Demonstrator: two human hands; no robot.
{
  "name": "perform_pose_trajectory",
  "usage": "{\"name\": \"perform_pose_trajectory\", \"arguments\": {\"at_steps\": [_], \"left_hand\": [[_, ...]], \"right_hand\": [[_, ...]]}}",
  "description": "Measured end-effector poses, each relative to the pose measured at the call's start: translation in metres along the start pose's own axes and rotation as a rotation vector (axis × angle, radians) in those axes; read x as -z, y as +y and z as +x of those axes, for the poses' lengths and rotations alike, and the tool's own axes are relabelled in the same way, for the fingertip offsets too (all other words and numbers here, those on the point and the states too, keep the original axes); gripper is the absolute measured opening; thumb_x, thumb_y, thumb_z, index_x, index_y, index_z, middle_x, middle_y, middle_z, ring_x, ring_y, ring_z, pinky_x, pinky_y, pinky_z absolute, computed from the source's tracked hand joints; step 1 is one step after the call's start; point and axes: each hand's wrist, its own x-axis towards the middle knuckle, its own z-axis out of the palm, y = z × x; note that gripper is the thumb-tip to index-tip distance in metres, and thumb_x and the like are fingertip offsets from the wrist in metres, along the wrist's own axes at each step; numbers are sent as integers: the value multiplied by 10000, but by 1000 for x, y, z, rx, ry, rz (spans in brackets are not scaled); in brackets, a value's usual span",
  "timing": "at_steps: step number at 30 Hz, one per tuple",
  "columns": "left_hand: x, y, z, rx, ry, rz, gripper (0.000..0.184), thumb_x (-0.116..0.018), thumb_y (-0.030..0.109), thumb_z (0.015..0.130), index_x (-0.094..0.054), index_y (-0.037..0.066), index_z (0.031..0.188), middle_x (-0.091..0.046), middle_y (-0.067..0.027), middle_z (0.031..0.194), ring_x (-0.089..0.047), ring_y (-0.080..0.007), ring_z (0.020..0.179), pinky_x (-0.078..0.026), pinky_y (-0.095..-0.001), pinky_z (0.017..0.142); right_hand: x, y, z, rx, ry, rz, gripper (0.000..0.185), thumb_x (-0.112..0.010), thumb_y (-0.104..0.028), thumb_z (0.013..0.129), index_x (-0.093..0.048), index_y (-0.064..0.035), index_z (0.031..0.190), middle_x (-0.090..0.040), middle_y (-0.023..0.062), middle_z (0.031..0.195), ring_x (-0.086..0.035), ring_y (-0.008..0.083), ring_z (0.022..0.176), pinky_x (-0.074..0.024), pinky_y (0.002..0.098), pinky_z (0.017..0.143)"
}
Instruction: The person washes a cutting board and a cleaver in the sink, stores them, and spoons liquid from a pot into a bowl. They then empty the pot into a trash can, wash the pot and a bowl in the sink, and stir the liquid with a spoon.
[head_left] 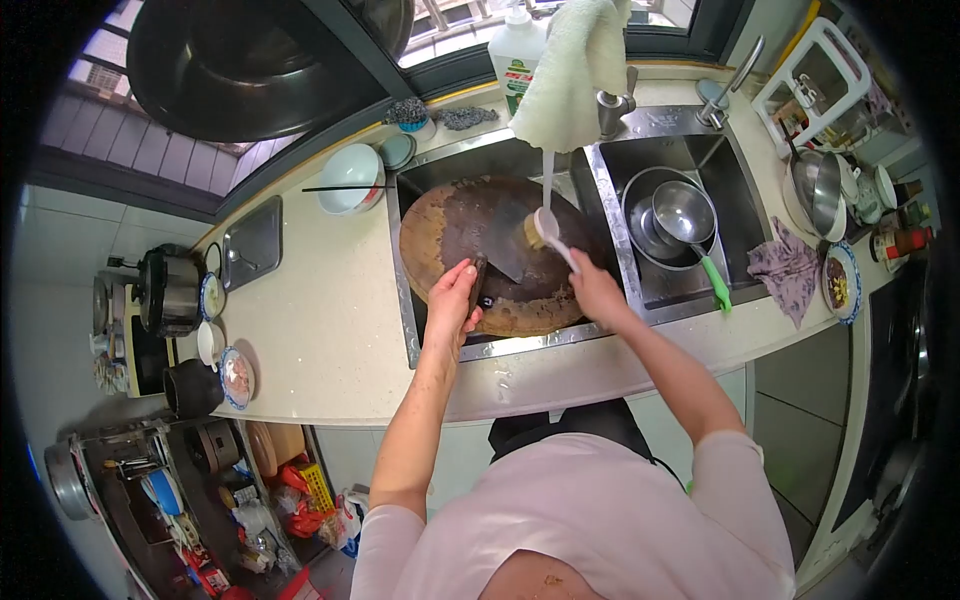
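A round, dark wooden chopping board [450,225] lies across the left sink basin. My left hand [455,298] is closed round the handle of a cleaver [508,238], whose wide grey blade is over the board. In my right hand [595,288] is the handle of a white brush [546,224], its head against the right part of the blade. A yellowish patch [534,234] shows beside the brush head; its nature is unclear. Directly above, a thin white stream or strip reaches down from near the cloth-draped faucet [615,105] to the brush.
The right basin [735,170] holds a metal bowl [640,195] and a green-handled strainer [684,212]. A pale towel [575,80] hangs over the sink. Bowls and a chopstick [330,188] are left of it; a purple cloth [785,268] and plate [842,282] are right.
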Motion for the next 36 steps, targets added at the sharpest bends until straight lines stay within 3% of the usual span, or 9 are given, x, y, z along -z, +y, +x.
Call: {"name": "perform_pose_trajectory", "arguments": {"at_steps": [1,8,13,16,19,24,29,35,36], "left_hand": [[-1,1,-1,-6,6,1,383,-532,243,888,-483,78,1231,-572,-16,775,-399,-90,350,-259,-207,284],[3,-6,7,-4,-22,17,343,-511,254,896,-502,97,1201,-565,-10,778,-396,-97,355,-232,-205,278],[1,-9,4,-1,-13,29,339,-510,272,898,-507,102,1191,-551,-3,757,-401,-99,351,-231,-203,275],[-4,-5,-2,20,18,38,331,-498,269,902,-502,104,1190,-552,-2,762,-415,-104,349,-239,-199,272],[-2,-3,2,31,-9,50,340,-493,267,905,-495,101,1201,-554,-6,772,-417,-107,349,-245,-202,272],[-4,-6,1,20,-12,31,334,-496,253,908,-491,94,1202,-538,-15,741,-408,-110,344,-240,-205,273],[2,-2,8,78,-22,-4,283,-478,272,914,-519,117,1147,-540,-11,706,-401,-104,337,-228,-196,253],[9,3,-3,233,-184,-46,218,-436,274,925,-541,111,1025,-533,-25,677,-396,-92,335,-213,-176,250],[5,2,-5,232,-181,-41,215,-434,269,925,-541,107,1018,-533,-26,677,-393,-91,334,-211,-174,250]], "right_hand": [[6,-5,11,102,67,102,437,-460,-192,869,-351,-121,1286,-598,265,879,-572,438,828,-440,522,738],[12,-26,-80,192,-119,17,506,-462,-182,866,-282,-134,1336,-602,249,761,-595,420,708,-452,520,647],[0,-31,35,-44,40,-35,469,-473,-188,859,-326,-157,1304,-605,248,883,-585,424,837,-448,510,762],[7,-45,38,-7,-96,113,460,-466,-205,866,-330,-156,1302,-596,257,929,-576,430,870,-438,515,787],[10,-68,-8,195,-135,-22,482,-458,-240,876,-310,-176,1330,-590,274,913,-563,445,851,-426,523,758],[-2,-15,74,-21,35,-12,346,-458,-186,851,-408,-95,1181,-611,230,915,-585,412,863,-451,505,744],[8,-58,-4,173,-131,-121,488,-462,-203,869,-299,-165,1328,-603,257,861,-577,441,793,-437,528,734],[17,-12,70,103,25,-85,436,-475,-194,844,-368,-159,1266,-614,234,870,-587,425,828,-459,516,719],[16,-7,68,83,-52,-99,442,-470,-194,849,-362,-144,1274,-614,233,874,-588,423,826,-460,513,716]]}}
